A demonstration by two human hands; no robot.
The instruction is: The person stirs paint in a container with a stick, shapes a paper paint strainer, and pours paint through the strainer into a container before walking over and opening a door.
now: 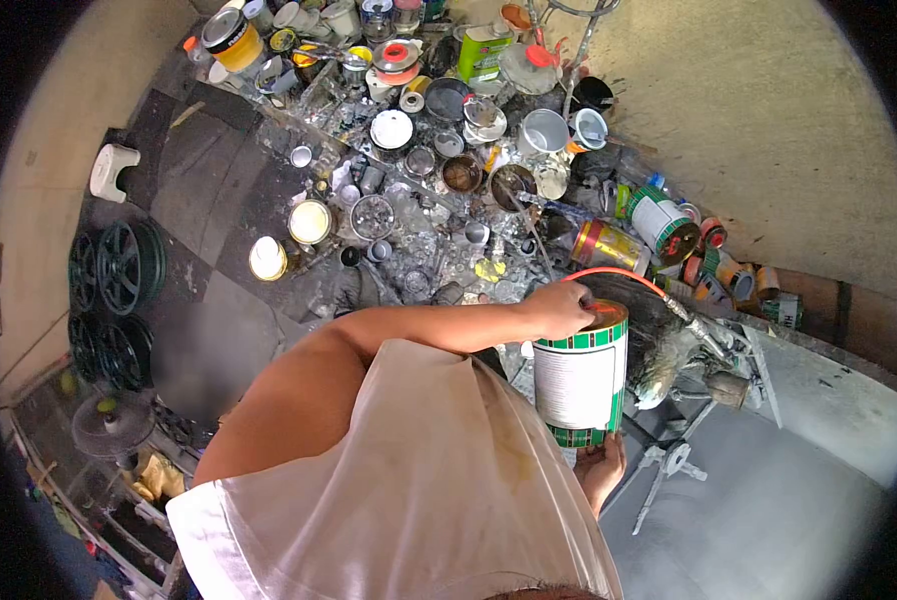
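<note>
A paint can (577, 385) with a green patterned band and a white label is upright in front of me, to the right of my shirt. My right hand (601, 468) grips it low down, fingers at the bottom edge. Up at the can's top, my left hand (561, 310) is closed with the fingers curled down onto the lid (606, 317). What those fingers pinch is hidden. Just beyond the can, an orange hose (614, 271) arcs from beside my left hand to a metal fitting (704, 335).
Several open cups, tins and a green can (481, 55) crowd the paint-splattered floor ahead. A similar green-banded can (659, 220) lies tilted by the wall. Wheel rims (129, 268) and a white stool (115, 171) stand left. A grey panel (759, 510) is at right.
</note>
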